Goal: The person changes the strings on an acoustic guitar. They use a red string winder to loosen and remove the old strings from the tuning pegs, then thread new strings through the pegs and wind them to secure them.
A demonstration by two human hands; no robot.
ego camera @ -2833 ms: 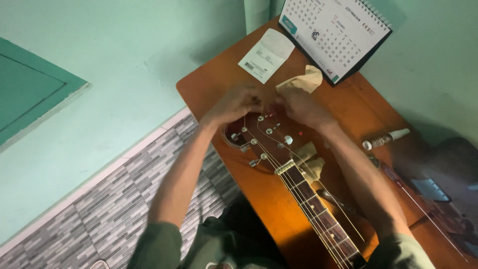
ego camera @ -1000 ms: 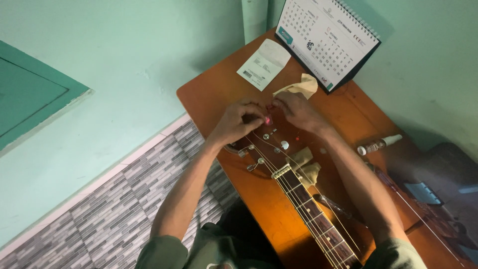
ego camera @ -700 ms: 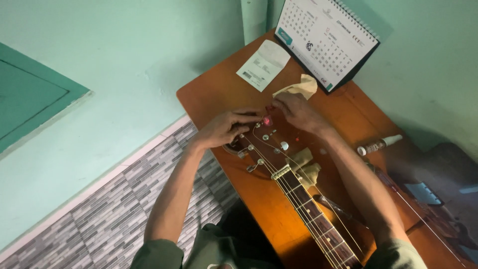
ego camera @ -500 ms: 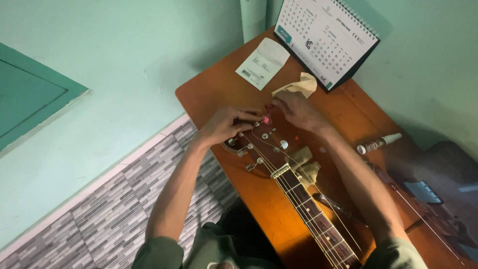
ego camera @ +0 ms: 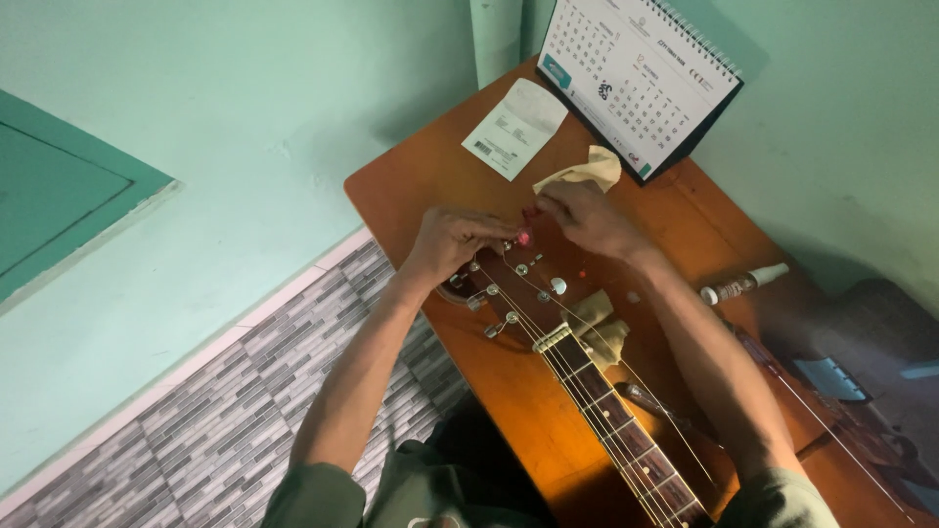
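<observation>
The wooden table (ego camera: 421, 186) fills the corner under me, and my guitar neck (ego camera: 606, 411) lies across it from the near edge toward the middle, headstock (ego camera: 509, 293) pointing to the far left corner. A desk calendar (ego camera: 636, 68) stands at the far edge, with a paper slip (ego camera: 514, 127) flat beside it and a crumpled cloth (ego camera: 582, 171) just in front. A small white-capped bottle (ego camera: 743, 284) lies toward the right edge, and a folded cloth (ego camera: 599, 328) pads the neck by the nut.

My left hand (ego camera: 452, 244) rests on the headstock's far end, fingers curled and pinched near a tuning post; I cannot tell exactly what they grip. My right hand (ego camera: 587, 217) is pinched closed just beyond the headstock, apparently on a thin string end. Between the two sits a small red piece (ego camera: 524, 237).

The slack strings (ego camera: 587, 323) look loose. If my pinch slips, the free end could whip back or unwind from the post; the bottle could roll off if I nudge the neck.
</observation>
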